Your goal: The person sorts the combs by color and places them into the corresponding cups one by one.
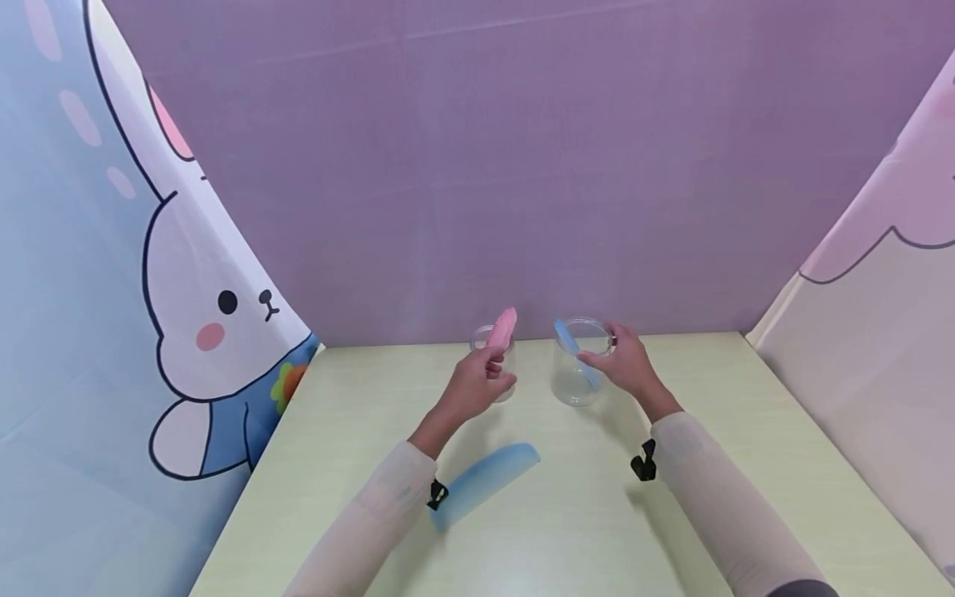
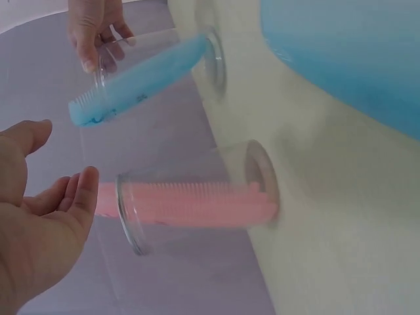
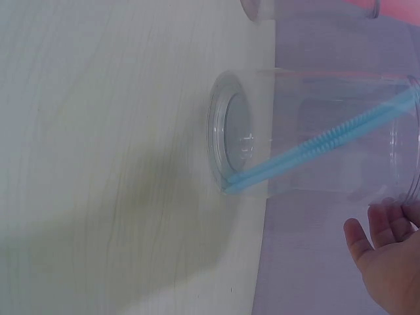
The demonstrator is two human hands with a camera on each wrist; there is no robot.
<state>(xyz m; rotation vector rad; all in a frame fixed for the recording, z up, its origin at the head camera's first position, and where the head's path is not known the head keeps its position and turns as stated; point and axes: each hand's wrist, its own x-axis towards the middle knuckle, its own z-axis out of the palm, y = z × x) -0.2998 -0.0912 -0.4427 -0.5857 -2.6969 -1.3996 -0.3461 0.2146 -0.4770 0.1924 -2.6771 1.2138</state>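
My left hand (image 1: 473, 383) is at the mouth of a narrower clear jar (image 2: 197, 161), which stands upright with a pink comb (image 2: 197, 205) inside. In the left wrist view its thumb is apart from its fingers, which are beside the comb's upper end; whether they touch it is hidden. My right hand (image 1: 630, 362) grips the rim of a wider clear jar (image 1: 574, 390), thumb to the front and fingers round the right side. A blue comb (image 3: 328, 139) leans diagonally inside that jar, its upper end at the rim.
A broad, curved blue piece (image 1: 488, 482) lies on the pale table (image 1: 582, 531), below my left forearm. Behind the jars rises a purple cloth wall (image 1: 522, 182). Printed cloths with a rabbit (image 1: 209, 315) and pink shapes stand at the sides.
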